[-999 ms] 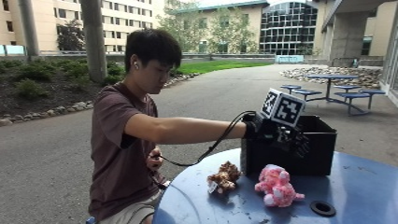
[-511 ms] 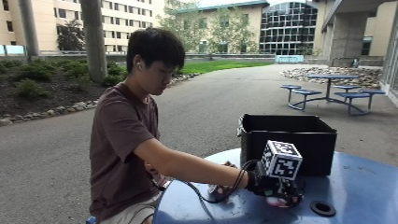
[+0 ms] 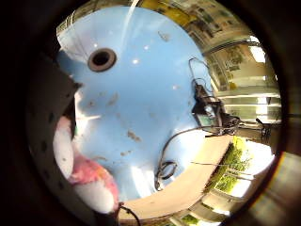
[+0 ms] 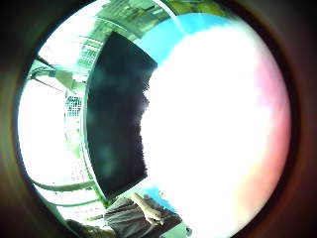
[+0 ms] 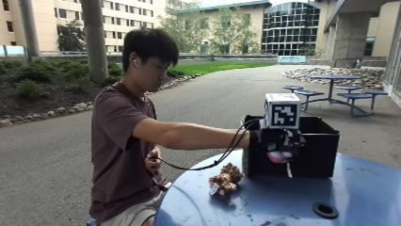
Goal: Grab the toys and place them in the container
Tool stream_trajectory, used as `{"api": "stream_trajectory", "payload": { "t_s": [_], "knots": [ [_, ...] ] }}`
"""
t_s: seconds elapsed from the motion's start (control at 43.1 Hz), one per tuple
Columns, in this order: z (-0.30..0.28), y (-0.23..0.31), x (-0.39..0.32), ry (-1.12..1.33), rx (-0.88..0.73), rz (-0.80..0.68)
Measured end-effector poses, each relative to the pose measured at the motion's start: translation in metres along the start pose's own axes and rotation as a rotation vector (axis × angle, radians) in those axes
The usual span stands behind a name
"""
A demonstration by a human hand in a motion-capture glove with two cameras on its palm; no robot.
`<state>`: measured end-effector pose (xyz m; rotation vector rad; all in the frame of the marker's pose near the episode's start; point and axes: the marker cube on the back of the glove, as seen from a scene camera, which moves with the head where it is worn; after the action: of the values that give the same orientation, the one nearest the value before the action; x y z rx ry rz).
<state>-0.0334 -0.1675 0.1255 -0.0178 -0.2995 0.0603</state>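
In the outside view my gloved right hand (image 5: 274, 141) grips a pink plush toy (image 5: 279, 157), held in the air against the near wall of the black container (image 5: 319, 151). The toy hangs below the fingers, above the blue round table (image 5: 263, 205). A brown plush toy (image 5: 225, 179) lies on the table just left of the container. In the thumb side palm view the pink toy (image 4: 223, 124) fills much of the picture, with the black container (image 4: 116, 129) beside it. The little finger side palm view shows the pink toy (image 3: 89, 181) at its rim over the blue table (image 3: 150, 103).
A round hole (image 5: 325, 210) sits in the tabletop near its front right; the same hole (image 3: 101, 59) appears in the little finger side view. A small device with cables (image 3: 207, 110) lies near the table's edge. The person sits at the table's left side.
Half a second ago my hand was low on the table over the pink toy. It has now risen with the toy to the container's near wall. The brown toy has not moved.
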Motion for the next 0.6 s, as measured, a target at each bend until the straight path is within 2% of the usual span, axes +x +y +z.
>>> {"api": "stream_trajectory", "payload": {
  "t_s": [0.186,0.302,0.418,0.604],
  "knots": [
    [-0.103,0.005,-0.033,0.089,0.130,-0.069],
    [-0.142,0.006,-0.066,0.073,0.181,-0.077],
    [-0.156,0.004,-0.111,0.075,0.199,-0.139],
    [-0.141,-0.002,-0.189,0.084,0.170,-0.276]
  ]
}}
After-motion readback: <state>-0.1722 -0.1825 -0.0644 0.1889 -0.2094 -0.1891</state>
